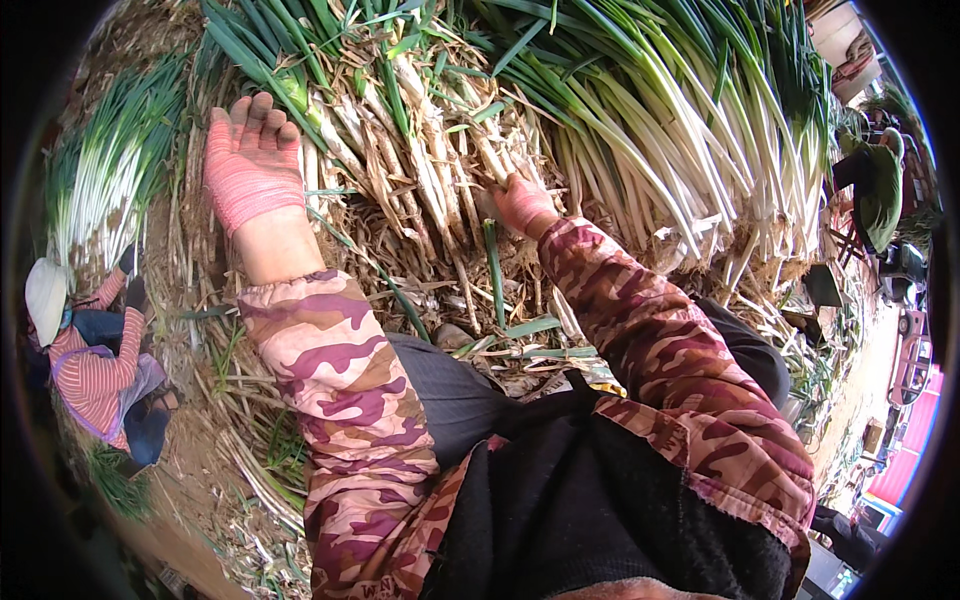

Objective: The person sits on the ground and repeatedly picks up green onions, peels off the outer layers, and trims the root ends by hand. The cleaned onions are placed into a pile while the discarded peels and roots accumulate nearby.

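Observation:
My left hand [255, 161], in a pink knit glove with soiled fingertips, is raised palm up at the left of the heap. Its fingers are slightly curled and hold nothing. In a matching glove, my right hand [523, 204] closes around the white shank of a large green onion [491, 159]; part of the grip is hidden. Between my hands lies a pile of untrimmed green onions [397, 142] with dry brown outer leaves and soil on them. To the right of my right hand, cleaner green onions [645, 142] lie in a thick bundle, white shanks and roots towards me.
Loose husks and cut leaves [517, 330] cover the ground before my knees. At far left a person in striped sleeves [97, 367] sits by another green onion bundle [112, 165]. Another person in green [877, 187] is at far right, with a parked vehicle [911, 356] beyond.

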Action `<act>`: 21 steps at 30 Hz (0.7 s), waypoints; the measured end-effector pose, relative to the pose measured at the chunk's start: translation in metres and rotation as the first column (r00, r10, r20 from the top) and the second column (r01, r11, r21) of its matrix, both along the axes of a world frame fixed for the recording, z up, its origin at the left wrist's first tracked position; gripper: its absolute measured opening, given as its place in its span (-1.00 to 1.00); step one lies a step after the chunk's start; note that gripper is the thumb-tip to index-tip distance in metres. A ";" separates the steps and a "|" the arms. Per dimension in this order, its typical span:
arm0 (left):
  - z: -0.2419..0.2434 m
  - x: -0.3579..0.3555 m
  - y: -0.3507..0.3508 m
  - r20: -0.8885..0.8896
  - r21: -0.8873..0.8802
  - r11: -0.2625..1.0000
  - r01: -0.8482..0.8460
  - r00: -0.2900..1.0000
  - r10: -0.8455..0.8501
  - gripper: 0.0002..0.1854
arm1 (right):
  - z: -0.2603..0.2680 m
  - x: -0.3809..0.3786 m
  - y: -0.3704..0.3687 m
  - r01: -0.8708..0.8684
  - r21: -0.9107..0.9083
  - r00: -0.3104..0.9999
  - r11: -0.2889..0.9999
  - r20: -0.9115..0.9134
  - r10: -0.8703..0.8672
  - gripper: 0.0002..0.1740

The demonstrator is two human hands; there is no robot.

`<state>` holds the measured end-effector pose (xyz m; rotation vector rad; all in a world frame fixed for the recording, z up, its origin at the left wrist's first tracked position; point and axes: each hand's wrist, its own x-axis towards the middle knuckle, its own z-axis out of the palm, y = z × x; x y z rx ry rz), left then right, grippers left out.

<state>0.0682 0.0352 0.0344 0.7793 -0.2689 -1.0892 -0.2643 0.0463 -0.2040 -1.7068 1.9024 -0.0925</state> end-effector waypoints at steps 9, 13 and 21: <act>0.010 -0.016 0.008 0.016 -0.044 0.999 -0.008 1.000 0.009 -0.58 | 0.026 0.018 0.027 -0.460 -0.245 0.876 0.854 -0.280 0.392 -0.55; 0.013 -0.031 0.003 0.010 -0.068 0.994 0.082 0.997 -0.081 -0.59 | 0.027 0.074 0.021 -0.395 -0.111 0.917 0.912 0.004 0.398 -0.53; 0.019 -0.042 0.015 0.047 -0.010 0.998 0.057 0.997 -0.056 -0.58 | 0.002 0.111 0.015 -0.063 -0.112 0.998 0.992 0.014 0.065 -0.52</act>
